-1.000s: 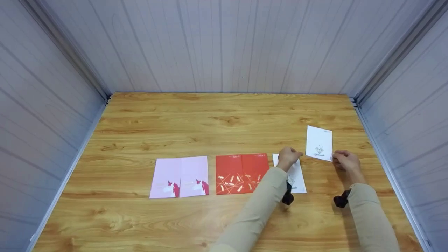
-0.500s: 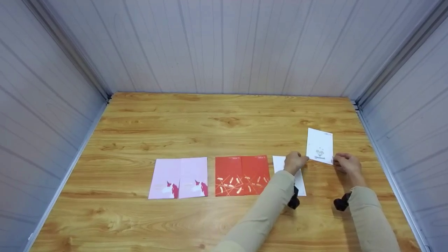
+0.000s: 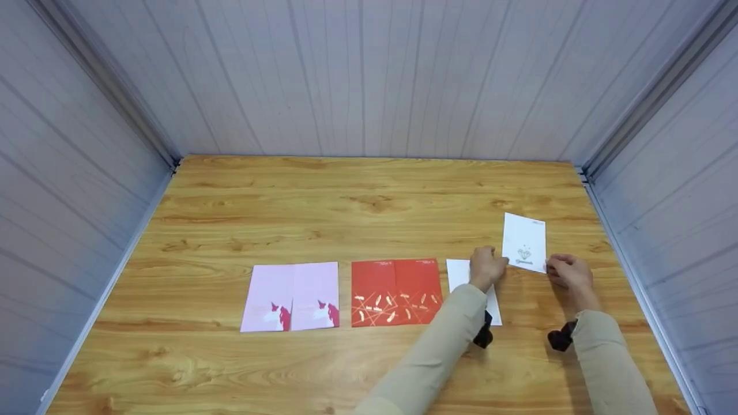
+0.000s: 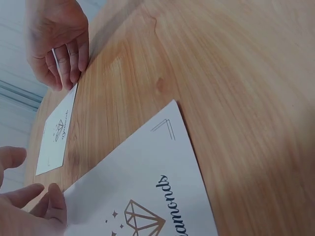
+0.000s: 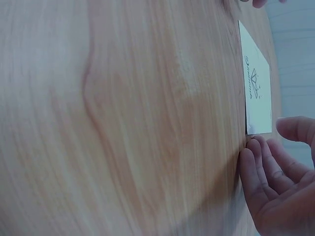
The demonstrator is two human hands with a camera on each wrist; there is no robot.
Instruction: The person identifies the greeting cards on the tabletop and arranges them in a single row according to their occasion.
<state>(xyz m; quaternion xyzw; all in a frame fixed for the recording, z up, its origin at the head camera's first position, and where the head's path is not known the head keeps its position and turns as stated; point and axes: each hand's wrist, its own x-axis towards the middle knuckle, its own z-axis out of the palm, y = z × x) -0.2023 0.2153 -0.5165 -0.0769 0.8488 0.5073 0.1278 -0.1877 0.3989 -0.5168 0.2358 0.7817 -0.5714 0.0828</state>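
Note:
A white card with a diamond print (image 3: pixel 523 239) lies on the wooden table at the right. My left hand (image 3: pixel 487 268) is beside its lower left corner, above a second white card (image 3: pixel 458 272) that it partly covers. In the left wrist view, that second card bears a matching diamond print (image 4: pixel 142 221). The left thumb (image 4: pixel 12 157) stands apart from the fingers. My right hand (image 3: pixel 571 275) is at the far card's lower right corner. Its fingertips (image 5: pixel 256 143) meet the card's edge, and the thumb (image 5: pixel 295 129) is held away from them.
Two red cards with gold print (image 3: pixel 395 276) lie side by side left of the near white card. Farther left are two pink cards with unicorn prints (image 3: pixel 291 288). Pale panel walls (image 3: pixel 369 80) enclose the table's back and sides.
My left hand has shifted right, off the near white card's middle and closer to the far card's corner. The right hand and the far card have barely moved.

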